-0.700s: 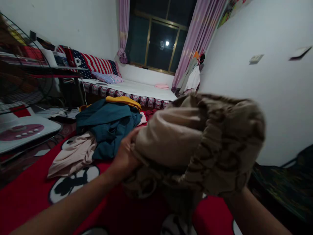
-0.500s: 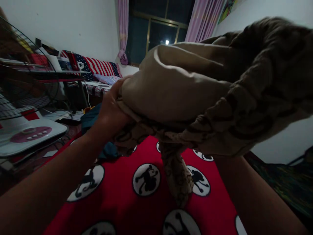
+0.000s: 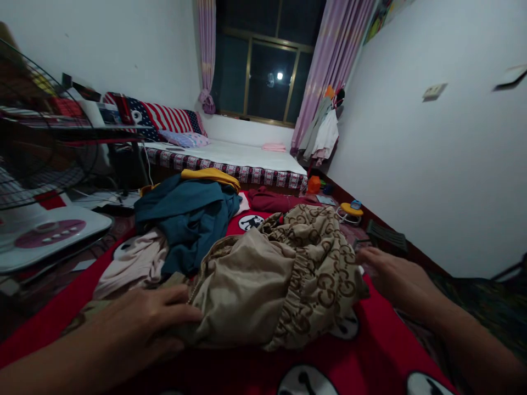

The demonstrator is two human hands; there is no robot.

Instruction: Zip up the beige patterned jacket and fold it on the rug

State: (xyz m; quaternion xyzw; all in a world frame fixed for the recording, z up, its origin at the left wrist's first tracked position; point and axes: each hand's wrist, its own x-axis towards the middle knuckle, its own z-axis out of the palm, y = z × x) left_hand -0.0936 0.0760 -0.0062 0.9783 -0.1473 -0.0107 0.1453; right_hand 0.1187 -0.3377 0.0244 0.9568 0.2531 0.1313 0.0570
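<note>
One tan jacket (image 3: 242, 296) lay bunched on the red blanket (image 3: 382, 340), longer side to side: left grip (image 3: 142, 312) touched its zip edge (image 3: 201, 276), nearer; right grip (image 3: 395, 274) just beside the patterned end (image 3: 329, 280). Couldn't tell whether either pinched cloth.

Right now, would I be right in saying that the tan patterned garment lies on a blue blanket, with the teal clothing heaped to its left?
Not quite: the blanket is red, as the head view shows. The tan patterned garment does lie on it, with the teal clothing heaped to its left.
</note>
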